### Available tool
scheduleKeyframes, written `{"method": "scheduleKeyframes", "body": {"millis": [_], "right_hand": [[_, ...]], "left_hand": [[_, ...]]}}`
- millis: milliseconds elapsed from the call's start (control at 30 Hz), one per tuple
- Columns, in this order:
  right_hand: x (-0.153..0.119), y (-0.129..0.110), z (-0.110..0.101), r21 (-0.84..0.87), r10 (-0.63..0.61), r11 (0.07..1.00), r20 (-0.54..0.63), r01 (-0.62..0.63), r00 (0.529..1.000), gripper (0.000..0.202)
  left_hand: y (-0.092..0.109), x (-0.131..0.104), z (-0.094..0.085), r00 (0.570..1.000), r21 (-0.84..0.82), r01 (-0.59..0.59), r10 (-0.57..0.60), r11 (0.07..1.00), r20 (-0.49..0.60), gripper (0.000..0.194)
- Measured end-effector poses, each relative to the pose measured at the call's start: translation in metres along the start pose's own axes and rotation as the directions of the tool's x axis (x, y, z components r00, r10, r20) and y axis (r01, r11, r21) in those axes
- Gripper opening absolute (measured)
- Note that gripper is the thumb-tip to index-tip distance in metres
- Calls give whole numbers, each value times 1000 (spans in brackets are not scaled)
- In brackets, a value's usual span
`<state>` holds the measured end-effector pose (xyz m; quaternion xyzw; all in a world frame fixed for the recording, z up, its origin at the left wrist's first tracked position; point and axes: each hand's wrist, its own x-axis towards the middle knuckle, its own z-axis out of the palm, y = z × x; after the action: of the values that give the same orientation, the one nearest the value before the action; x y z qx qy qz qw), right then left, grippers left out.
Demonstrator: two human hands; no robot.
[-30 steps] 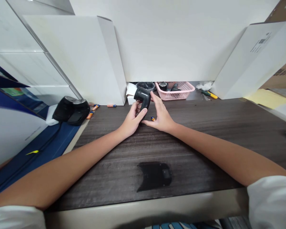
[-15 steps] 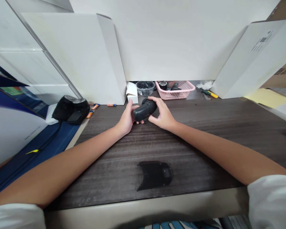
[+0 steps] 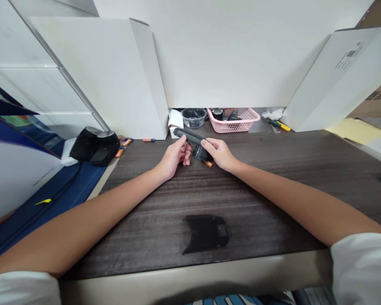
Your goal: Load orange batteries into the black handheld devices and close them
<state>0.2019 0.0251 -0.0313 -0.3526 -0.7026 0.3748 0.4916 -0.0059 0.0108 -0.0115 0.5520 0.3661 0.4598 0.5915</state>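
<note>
Between the fingers of the left hand (image 3: 172, 161) and the right hand (image 3: 221, 155), one black angled plastic device (image 3: 191, 137) is sitting, both hands gripping it. Just below the right fingertips, one orange cylindrical battery (image 3: 208, 163) is lying. Beyond the fingers, one pink perforated plastic basket (image 3: 235, 127) and one clear round plastic bowl (image 3: 193, 121) are standing; well on their near side, one flat black plastic cover (image 3: 205, 234) is lying. Both hands are angling inward, left fingers curling below the thumb

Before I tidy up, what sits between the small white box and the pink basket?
In the head view, a clear round container stands between the small white box and the pink basket.
</note>
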Motion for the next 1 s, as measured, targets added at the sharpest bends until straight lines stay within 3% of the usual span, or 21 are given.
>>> {"method": "scheduleKeyframes", "body": {"millis": [333,500,700,800,867,933,1000], "right_hand": [[-2,0,-2,-77,-16,997,69,21,997,67],[-7,-5,-2,-100,-76,991,139,90,987,51],[-5,-12,-6,-156,-153,976,7,153,988,47],[2,-15,-28,-159,-166,975,-67,153,984,48],[2,-13,-55,-206,-162,970,-152,129,975,51],[-8,-5,-92,-280,-111,959,-273,31,956,60],[-29,6,-137,-373,-20,915,-428,-156,904,65]], "left_hand": [[-4,-2,2,998,115,-61,59,992,17,55],[-7,-2,-1,997,178,-67,58,982,53,54],[-6,-3,2,988,197,-122,100,973,120,53],[-4,-5,5,984,227,-153,128,962,123,51],[-4,-5,6,987,241,-136,109,961,121,51],[-4,-4,6,991,238,-96,70,966,116,50],[-4,-2,5,994,219,-63,43,974,96,48]]}}
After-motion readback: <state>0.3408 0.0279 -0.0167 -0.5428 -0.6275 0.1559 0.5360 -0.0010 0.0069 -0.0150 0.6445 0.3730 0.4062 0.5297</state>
